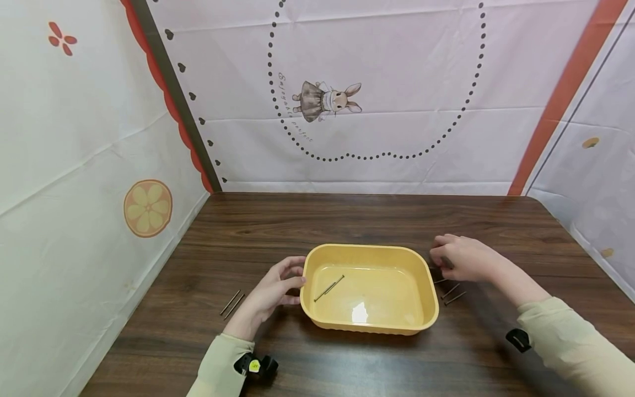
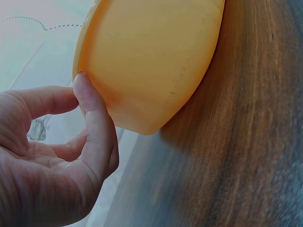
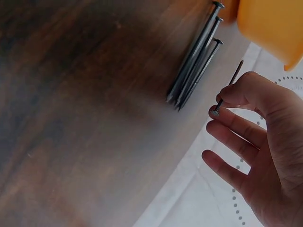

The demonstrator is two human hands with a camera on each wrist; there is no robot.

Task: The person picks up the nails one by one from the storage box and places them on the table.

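A yellow plastic basin (image 1: 369, 327) stands on the table. Its left rim is pinched by the thumb and fingers of my left hand (image 1: 270, 286), seen close up in the left wrist view. Two nails (image 1: 324, 290) lie end to end inside the basin, toward its left. Just right of the basin, my right hand (image 3: 265, 127) pinches a nail (image 3: 234, 76) near its head between thumb and index finger, the other fingers spread. Three more nails (image 3: 196, 59) lie side by side on the tabletop near that hand, heads toward the basin.
Two nails (image 1: 231, 303) lie on the dark wooden table (image 1: 317, 218) left of my left hand. Patterned white cloth (image 1: 397, 66) hangs behind the table and along both sides. A dark strap device (image 1: 255, 365) sits on my left wrist.
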